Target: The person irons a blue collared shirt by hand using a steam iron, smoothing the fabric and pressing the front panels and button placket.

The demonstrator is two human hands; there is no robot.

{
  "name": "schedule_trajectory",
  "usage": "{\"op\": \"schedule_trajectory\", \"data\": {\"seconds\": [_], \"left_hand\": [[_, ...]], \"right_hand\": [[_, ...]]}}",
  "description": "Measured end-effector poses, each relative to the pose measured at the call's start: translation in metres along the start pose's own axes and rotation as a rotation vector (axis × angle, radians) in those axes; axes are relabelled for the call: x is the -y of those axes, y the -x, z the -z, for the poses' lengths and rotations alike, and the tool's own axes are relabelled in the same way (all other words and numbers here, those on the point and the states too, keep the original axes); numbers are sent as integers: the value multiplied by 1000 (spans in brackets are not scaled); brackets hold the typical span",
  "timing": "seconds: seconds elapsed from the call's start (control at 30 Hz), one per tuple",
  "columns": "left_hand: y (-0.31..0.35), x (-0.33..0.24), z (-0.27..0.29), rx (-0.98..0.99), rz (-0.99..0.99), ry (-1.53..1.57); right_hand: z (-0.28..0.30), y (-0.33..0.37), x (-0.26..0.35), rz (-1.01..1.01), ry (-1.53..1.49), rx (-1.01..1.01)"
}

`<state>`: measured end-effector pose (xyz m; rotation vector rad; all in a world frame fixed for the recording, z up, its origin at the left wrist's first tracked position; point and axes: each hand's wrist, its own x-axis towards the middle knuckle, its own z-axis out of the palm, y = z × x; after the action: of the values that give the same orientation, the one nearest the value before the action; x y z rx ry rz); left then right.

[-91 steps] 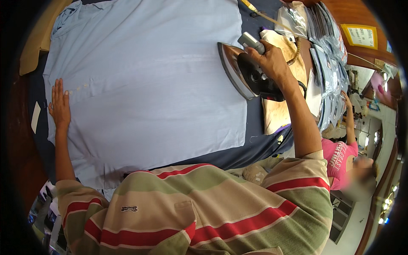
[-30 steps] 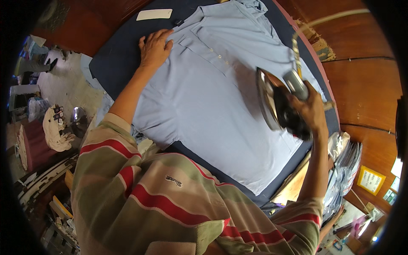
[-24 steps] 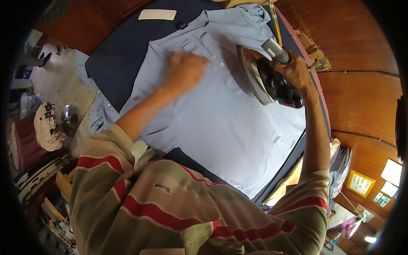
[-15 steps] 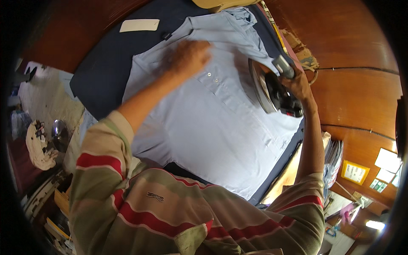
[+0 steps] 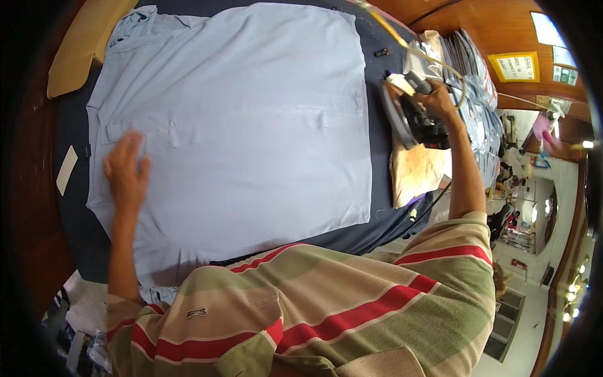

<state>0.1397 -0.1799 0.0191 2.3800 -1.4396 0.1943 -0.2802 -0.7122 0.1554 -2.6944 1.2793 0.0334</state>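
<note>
A light blue shirt [image 5: 264, 163] lies spread out, its neck end to the left and its hem to the right. My left hand [image 5: 127, 173] is over the neck end beside the front placket, fingers stretched out and slightly blurred, holding nothing. Out past the hem, my right hand [image 5: 438, 100] grips the handle of a clothes iron [image 5: 419, 122] with a black body. The iron is tilted on edge, apart from the shirt, its soleplate turned toward the cloth. A yellowish cord [image 5: 396, 34] runs from near the iron toward the far edge.
Dark blue cloth [image 5: 383, 188] covers the table. A tan cardboard piece [image 5: 78, 53] stands at the far left, with a white card [image 5: 66, 169] nearer. Folded garments in clear bags [image 5: 480, 119] and a yellowish folded cloth [image 5: 414, 173] lie to the right. A small dark object [image 5: 381, 53] sits beyond the hem.
The view has turned, so the shirt now lies neck-left, hem-right. My left hand has moved to the neck end and its fingers have straightened. The iron, still in my right hand, is past the hem.
</note>
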Motion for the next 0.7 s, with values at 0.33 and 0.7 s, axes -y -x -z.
{"op": "schedule_trajectory", "data": {"seconds": [0.33,0.7], "left_hand": [[148,-90,48,-55,439,-53],[214,-17,30,-369,850,-336]], "right_hand": [[-32,2,-15,-56,486,-626],[-162,39,95,-10,4,-214]]}}
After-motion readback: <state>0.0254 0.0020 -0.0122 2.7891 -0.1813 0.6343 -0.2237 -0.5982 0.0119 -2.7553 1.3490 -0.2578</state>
